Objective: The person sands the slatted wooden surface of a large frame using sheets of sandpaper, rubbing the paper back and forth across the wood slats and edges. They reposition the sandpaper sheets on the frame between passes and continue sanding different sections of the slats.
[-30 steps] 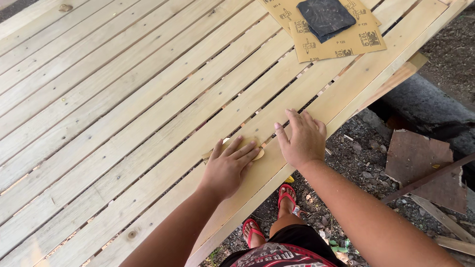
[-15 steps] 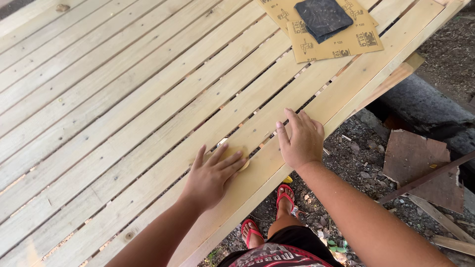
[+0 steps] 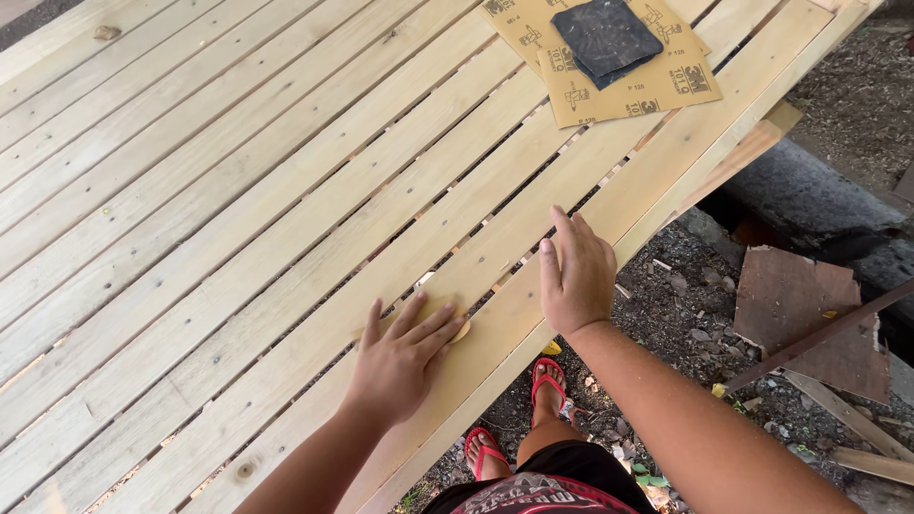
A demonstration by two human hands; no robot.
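My left hand (image 3: 400,357) lies flat on a pale wooden slat of the slatted panel (image 3: 238,238), pressing down a small tan piece of sandpaper (image 3: 462,331) whose edge peeks out under the fingertips. My right hand (image 3: 576,276) rests palm down on the outer slat near the panel's edge, fingers together, holding nothing. The two hands are about a hand's width apart.
Tan sandpaper sheets (image 3: 657,90) with a folded dark sheet (image 3: 605,36) on top lie at the panel's far right. Beyond the panel edge are dirt ground, scrap boards (image 3: 795,305), a grey pipe-like form (image 3: 809,200) and my feet in red sandals (image 3: 547,381).
My left hand has slid with the sandpaper along the slat, down and to the left toward me. My right hand has stayed in place.
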